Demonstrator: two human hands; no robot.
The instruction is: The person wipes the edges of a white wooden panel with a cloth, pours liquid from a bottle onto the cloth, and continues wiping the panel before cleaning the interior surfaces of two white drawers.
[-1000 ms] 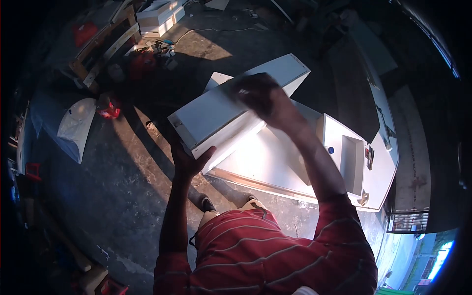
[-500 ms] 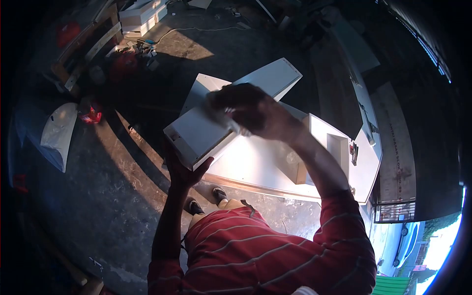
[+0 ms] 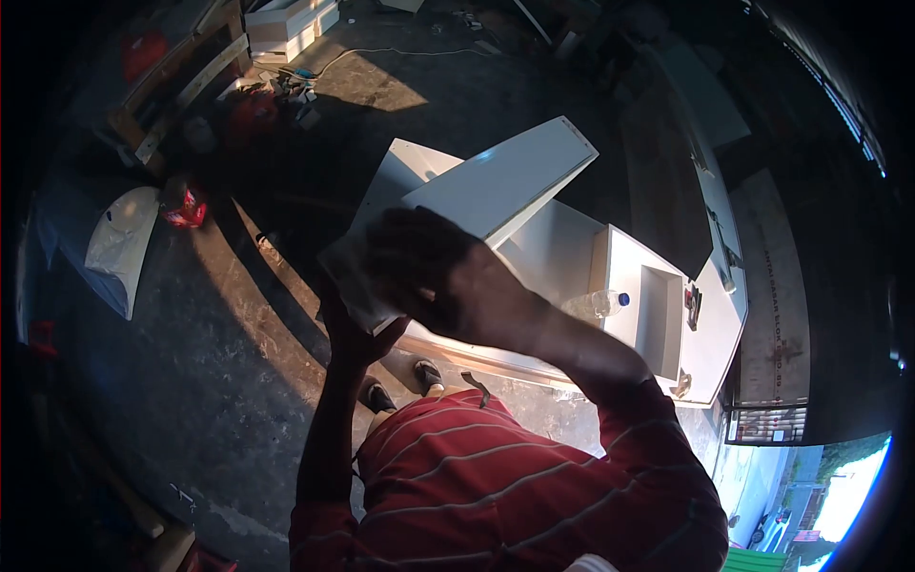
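Note:
A long white board (image 3: 519, 176), box-like at its edges, slants across other white cabinet parts. My left hand (image 3: 355, 329) grips its near end from below, thumb against the side edge. Over that same end lies my right hand (image 3: 434, 272), dark and blurred, fingers bent down toward the top face. Whatever is under its palm is hidden. Beneath the board is a large white cabinet piece (image 3: 710, 377) with open compartments. A clear plastic bottle (image 3: 602, 303) with a blue cap lies in it, right of my right forearm.
A wooden frame (image 3: 195, 81) leans at the upper left, beside scattered scraps (image 3: 295, 91) and white boxes (image 3: 291, 29). A red package (image 3: 184, 207) and a pale curved sheet (image 3: 122, 238) are on the left floor. A printed board (image 3: 772, 286) stands at the right.
My right hand has moved along the board toward its near end, close to my left hand. The bottle now shows plainly. My left hand keeps its grip.

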